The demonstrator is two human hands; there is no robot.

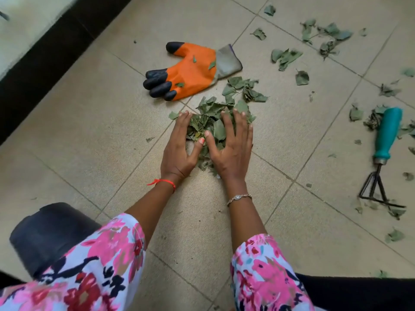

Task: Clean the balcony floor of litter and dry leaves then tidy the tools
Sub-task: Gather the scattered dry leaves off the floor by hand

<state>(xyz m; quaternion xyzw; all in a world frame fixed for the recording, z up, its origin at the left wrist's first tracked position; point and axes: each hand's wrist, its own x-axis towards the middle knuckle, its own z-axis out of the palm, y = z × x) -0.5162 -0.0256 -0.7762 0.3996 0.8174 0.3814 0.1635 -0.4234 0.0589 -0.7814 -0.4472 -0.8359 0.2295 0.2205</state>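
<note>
**Both hands flat on the leaf pile**

The left hand (179,151) and right hand (232,149) lie side by side on a pile (210,124) of dry green leaves in the middle of the tiled floor (89,131). The fingers of both are straight and spread. The left hand lies against the pile's left side, the right hand rests over its right part, and the thumbs nearly meet on the leaves between them.

Just beyond the pile lies an orange glove (193,70) with black fingertips, palm up, with a few leaf bits on it. More loose leaves (325,37) are scattered to the upper right. A rake (387,135) with a teal handle lies well to the right, prongs toward the person, among leaf scraps.

A red thread (164,181) circles the left wrist and a bracelet (239,197) the right. A black pot (45,234) sits at lower left, partly behind a floral sleeve (101,265)
</note>
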